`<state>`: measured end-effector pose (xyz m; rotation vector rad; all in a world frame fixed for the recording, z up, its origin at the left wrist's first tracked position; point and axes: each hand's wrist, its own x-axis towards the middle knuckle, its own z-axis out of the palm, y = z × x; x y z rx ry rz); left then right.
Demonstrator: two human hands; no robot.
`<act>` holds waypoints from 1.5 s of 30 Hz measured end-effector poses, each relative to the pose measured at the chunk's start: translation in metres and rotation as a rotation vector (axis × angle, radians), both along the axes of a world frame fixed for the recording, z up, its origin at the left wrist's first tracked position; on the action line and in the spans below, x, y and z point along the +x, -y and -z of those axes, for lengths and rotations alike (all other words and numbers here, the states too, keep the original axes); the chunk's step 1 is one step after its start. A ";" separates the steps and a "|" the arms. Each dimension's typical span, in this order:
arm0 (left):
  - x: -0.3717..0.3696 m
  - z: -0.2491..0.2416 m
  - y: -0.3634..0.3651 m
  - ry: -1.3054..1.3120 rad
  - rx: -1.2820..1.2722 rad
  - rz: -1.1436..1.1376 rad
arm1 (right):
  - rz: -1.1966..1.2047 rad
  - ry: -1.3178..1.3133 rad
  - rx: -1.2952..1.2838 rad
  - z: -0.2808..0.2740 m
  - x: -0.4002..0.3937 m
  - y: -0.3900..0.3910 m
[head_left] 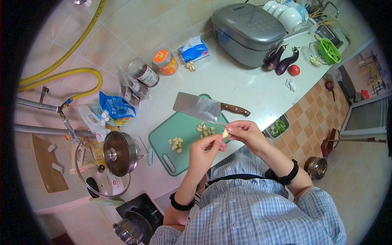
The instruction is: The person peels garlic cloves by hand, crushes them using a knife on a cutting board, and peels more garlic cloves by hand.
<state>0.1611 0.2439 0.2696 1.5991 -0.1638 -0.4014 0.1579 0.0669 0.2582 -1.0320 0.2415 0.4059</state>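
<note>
A pale garlic clove (225,133) is pinched in the fingertips of my right hand (245,134), above the near edge of the green cutting board (157,136). The fingers of my left hand (207,148) are closed and meet the right hand's fingertips at the clove; whether they grip it or a bit of its skin is hard to make out. Several garlic cloves (175,145) lie in a group on the left of the board, and more cloves (203,128) sit just beyond my hands. A cleaver (198,107) with a wooden handle lies across the board's far edge.
Along the wall stand a grey rice cooker (249,34), a tissue pack (194,50), a garlic bulb (190,66) and jars (143,73). Eggplants (287,61) and a tomato (294,70) lie at the right. A lidded pot (120,153) stands left of the board.
</note>
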 end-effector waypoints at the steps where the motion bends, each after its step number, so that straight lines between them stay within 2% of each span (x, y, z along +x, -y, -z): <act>1: 0.000 0.001 0.000 0.012 -0.020 -0.014 | -0.041 -0.034 0.051 -0.001 0.000 0.000; 5: 0.004 -0.001 -0.001 -0.026 -0.097 -0.007 | -0.033 -0.071 0.195 0.006 0.001 -0.001; 7: 0.007 -0.004 -0.002 -0.148 -0.212 0.005 | -0.033 -0.078 0.271 0.007 0.001 -0.001; 14: 0.011 -0.012 -0.001 -0.288 -0.241 0.040 | -0.109 0.007 0.341 0.011 0.004 0.003; 17: 0.013 -0.006 -0.002 -0.267 -0.226 0.012 | -0.097 0.007 0.310 0.007 0.006 0.003; 19: 0.013 -0.004 -0.005 -0.145 -0.204 0.040 | -0.020 0.139 -0.017 0.002 0.008 0.002; 20: 0.013 -0.005 -0.003 -0.146 -0.204 0.040 | -0.020 0.138 -0.017 0.001 0.008 0.001; 22: 0.011 -0.007 0.002 0.153 0.014 -0.028 | 0.032 0.250 -0.182 0.000 0.009 -0.001; 26: 0.012 -0.006 0.001 0.163 0.170 -0.035 | 0.068 0.274 -0.190 0.003 0.008 -0.005; 31: 0.014 -0.009 0.002 0.041 0.093 -0.028 | 0.111 0.281 -0.223 0.004 0.005 -0.005; 35: 0.015 -0.008 0.007 0.107 0.085 -0.047 | 0.133 0.298 -0.222 0.004 0.003 -0.005; 37: 0.017 -0.005 0.008 -0.047 -0.079 -0.050 | 0.127 0.294 -0.191 0.002 0.003 -0.003; 40: 0.019 -0.006 0.008 -0.096 -0.161 -0.028 | 0.091 0.236 -0.099 0.003 0.004 -0.001; 44: 0.017 -0.001 0.011 -0.030 -0.120 -0.039 | 0.103 0.234 -0.165 0.005 0.003 -0.004; 45: 0.017 0.000 0.012 0.046 -0.021 -0.060 | 0.095 0.223 -0.201 0.006 0.001 -0.003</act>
